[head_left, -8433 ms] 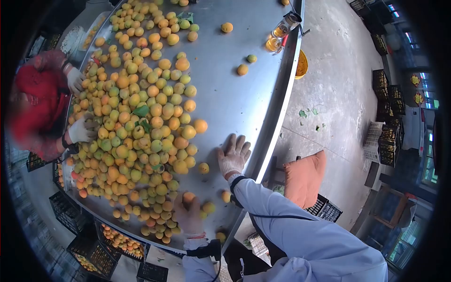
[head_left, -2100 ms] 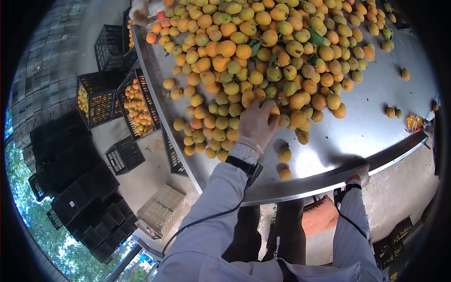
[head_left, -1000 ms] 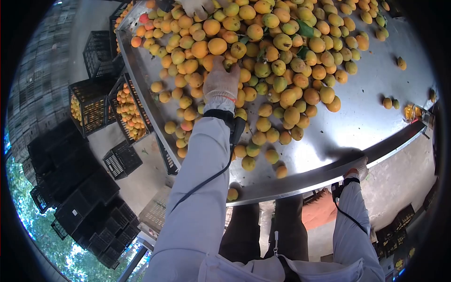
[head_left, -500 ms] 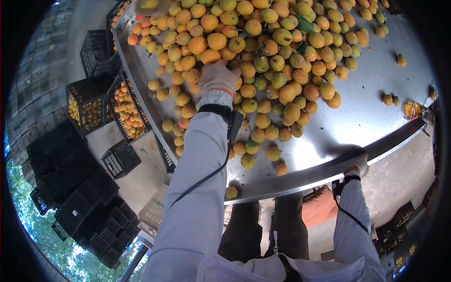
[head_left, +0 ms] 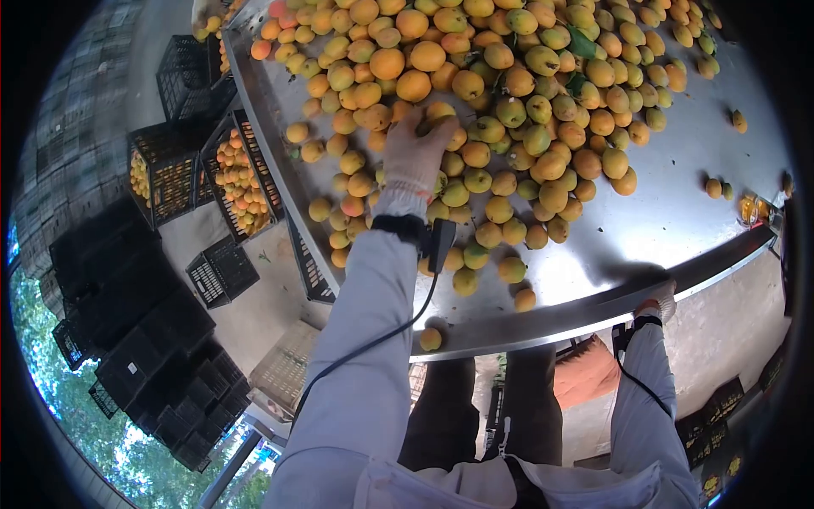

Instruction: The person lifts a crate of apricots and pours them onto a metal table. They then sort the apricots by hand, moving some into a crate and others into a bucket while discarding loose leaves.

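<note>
And the left hand (head_left: 415,153) has opened, thumb and fingers parted amid the fruit (head_left: 426,56) heaped on the worktop (head_left: 627,229); the right hand (head_left: 664,303) is at its rim, finger state unclear. Black crates (head_left: 175,188) stand alongside.

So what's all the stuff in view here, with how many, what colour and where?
Fruit: too many to count, orange to green, on the table
Table: one, silvery, centre
Leaves: a few, green, among the fruit
Glass container: one, amber inside, table's far right
Fruit-filled crates: several, black, left
Stacked crates: many, black, lower left
Slatted crate: one, beige, below the table's left corner
Cushion: one, orange-pink, by the near edge
Sleeves: two, pale
Legs: two, dark
Left hand: at the fruit
Right hand: on the near rim
</note>
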A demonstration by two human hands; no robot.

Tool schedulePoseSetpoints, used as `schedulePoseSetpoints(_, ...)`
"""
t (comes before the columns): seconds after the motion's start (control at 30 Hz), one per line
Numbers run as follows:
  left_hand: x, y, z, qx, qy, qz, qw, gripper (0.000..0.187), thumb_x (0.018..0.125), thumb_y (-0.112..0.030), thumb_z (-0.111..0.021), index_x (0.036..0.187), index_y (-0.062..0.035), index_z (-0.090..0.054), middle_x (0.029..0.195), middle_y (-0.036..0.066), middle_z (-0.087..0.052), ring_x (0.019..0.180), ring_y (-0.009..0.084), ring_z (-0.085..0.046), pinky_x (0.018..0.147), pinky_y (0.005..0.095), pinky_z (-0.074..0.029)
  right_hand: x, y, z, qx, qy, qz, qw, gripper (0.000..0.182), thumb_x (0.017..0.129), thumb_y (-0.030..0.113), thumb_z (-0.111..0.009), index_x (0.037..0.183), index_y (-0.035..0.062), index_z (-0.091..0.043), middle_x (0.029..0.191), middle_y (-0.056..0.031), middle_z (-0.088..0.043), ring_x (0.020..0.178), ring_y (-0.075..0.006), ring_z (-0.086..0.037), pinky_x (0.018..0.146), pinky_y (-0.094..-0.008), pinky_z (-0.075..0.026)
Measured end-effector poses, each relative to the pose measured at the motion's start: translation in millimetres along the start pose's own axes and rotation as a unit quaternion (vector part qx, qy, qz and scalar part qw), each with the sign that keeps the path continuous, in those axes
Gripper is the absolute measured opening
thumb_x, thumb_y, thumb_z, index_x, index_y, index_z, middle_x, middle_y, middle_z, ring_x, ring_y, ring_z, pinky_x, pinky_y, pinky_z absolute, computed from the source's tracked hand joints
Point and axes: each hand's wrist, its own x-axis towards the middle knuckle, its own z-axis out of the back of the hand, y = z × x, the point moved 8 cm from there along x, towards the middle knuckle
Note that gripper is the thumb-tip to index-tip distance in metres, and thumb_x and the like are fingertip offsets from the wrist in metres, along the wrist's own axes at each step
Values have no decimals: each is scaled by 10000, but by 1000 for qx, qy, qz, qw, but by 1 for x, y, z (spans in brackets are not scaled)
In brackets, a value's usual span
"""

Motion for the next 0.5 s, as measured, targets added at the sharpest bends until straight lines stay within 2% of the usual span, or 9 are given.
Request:
schedulePoseSetpoints(0.03, -14, 26, 11, -155, -35, 51, 986, 555, 826, -300, -758, 1255, 25, -623, 1055, 78, -706, 983, 137, -628, 875, 266, -473, 5, -2, -1, 14, 21, 17, 1000, 474, 855, 407, -715, 949, -58, -711, 952, -148, -736, 779, -285, -702, 737, -417, -580)
schedulePoseSetpoints(0.07, -41, 26, 34, -248, -90, 62, 963, 553, 829, -272, -761, 1249, 54, -610, 1028, 71, -702, 932, 152, -632, 827, 282, -497, 10, -2, -2, 28, 42, 34, 998, 466, 865, 403, -717, 949, -55, -713, 956, -146, -736, 780, -286, -702, 738, -412, -581)
schedulePoseSetpoints(0.1, -66, 42, 62, -201, -150, 119, 961, 537, 841, -258, -765, 1246, 58, -610, 1069, 57, -685, 933, 143, -617, 828, 263, -491, 16, -4, -2, 32, 56, 33, 997, 461, 878, 407, -715, 942, -50, -721, 954, -143, -738, 783, -290, -705, 740, -411, -583)
schedulePoseSetpoints(0.23, -137, 150, 149, -224, -266, 161, 924, 436, 906, -206, -704, 1263, 28, -610, 1085, 58, -676, 892, 135, -623, 779, 263, -508, 10, 2, -1, 15, 43, 21, 999, 462, 874, 404, -715, 942, -53, -721, 954, -144, -738, 795, -290, -706, 745, -412, -583)
schedulePoseSetpoints(0.3, -162, 199, 186, -206, -306, 151, 917, 402, 924, -206, -682, 1251, 16, -613, 1083, 59, -674, 914, 145, -623, 803, 281, -511, 3, 2, -5, 56, 57, -28, 996, 310, 786, 153, -794, 980, -69, -699, 921, -118, -716, 771, -225, -688, 695, -330, -572)
schedulePoseSetpoints(0.33, -170, 229, 202, -207, -306, 153, 917, 402, 924, -206, -682, 1251, 16, -613, 1083, 59, -674, 914, 145, -623, 803, 281, -511, 3, 1, -7, 55, 57, -26, 997, 310, 786, 153, -794, 980, -69, -699, 921, -118, -716, 771, -225, -688, 695, -330, -572)
schedulePoseSetpoints(0.4, -180, 289, 225, -71, -288, 226, 928, 417, 910, -212, -691, 1250, 15, -608, 1145, 97, -666, 945, 195, -650, 817, 302, -523, 18, -4, -2, 8, 13, -11, 1000, 503, 891, 442, -667, 992, -49, -710, 1003, -137, -733, 844, -294, -703, 769, -417, -576)
schedulePoseSetpoints(0.43, -180, 299, 223, -72, -287, 228, 928, 417, 910, -212, -691, 1250, 15, -608, 1145, 97, -666, 945, 195, -650, 817, 302, -523, 17, -3, 1, 6, 12, -9, 1000, 503, 891, 442, -667, 992, -49, -710, 1003, -137, -733, 844, -294, -703, 769, -417, -576)
schedulePoseSetpoints(0.5, -178, 289, 233, 213, -328, 131, 911, 419, 899, -192, -682, 1261, 1, -602, 1203, 138, -645, 987, 258, -660, 840, 339, -532, 15, -5, -7, 37, 67, -46, 996, 521, 905, 473, -627, 1047, -22, -703, 1040, -111, -730, 885, -280, -697, 800, -407, -563)
